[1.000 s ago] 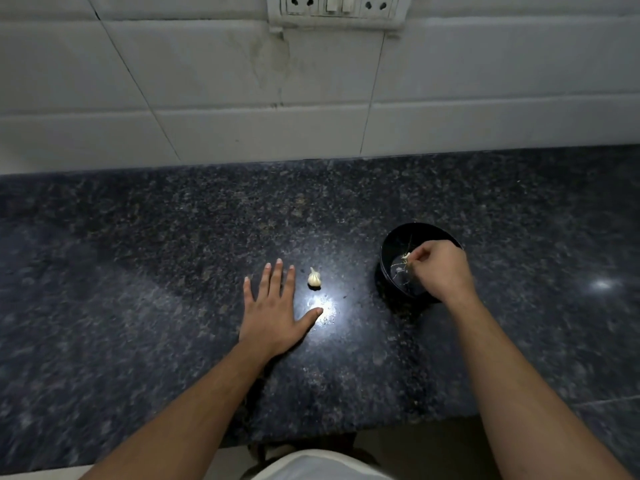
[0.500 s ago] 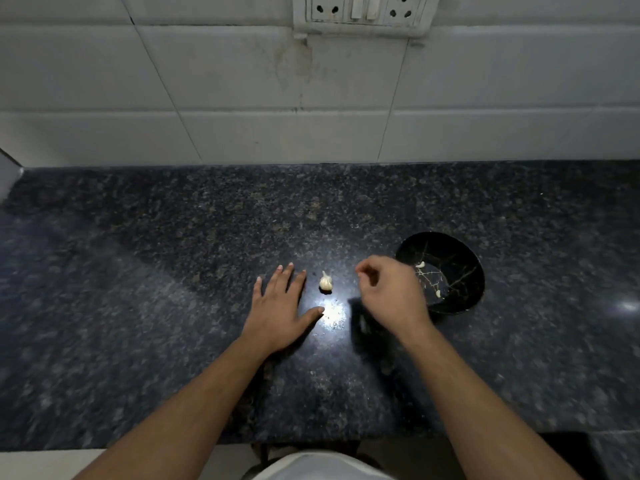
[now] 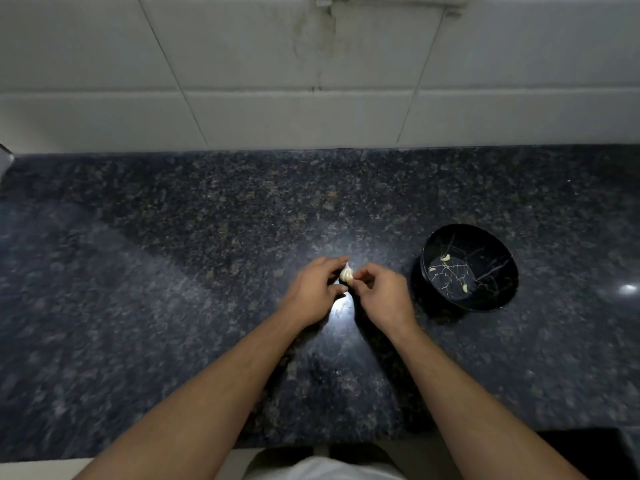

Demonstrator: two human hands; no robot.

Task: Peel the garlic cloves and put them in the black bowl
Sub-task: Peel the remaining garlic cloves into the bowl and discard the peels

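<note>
A small pale garlic bulb (image 3: 346,273) is held between my two hands over the middle of the dark granite counter. My left hand (image 3: 313,294) grips it from the left with curled fingers and thumb. My right hand (image 3: 381,294) pinches its right side with the fingertips. The black bowl (image 3: 498,296) with thin pale veining stands to the right of my hands, apart from them. Three peeled cloves (image 3: 445,258) lie inside it.
The speckled granite counter (image 3: 173,271) runs left to right, with a white tiled wall (image 3: 311,81) behind it. The counter's front edge lies near my body. A bright light reflection sits on the stone just below my hands.
My right hand has come left from the bowl to the garlic. My left hand, flat on the counter before, has lifted and taken hold of the bulb.
</note>
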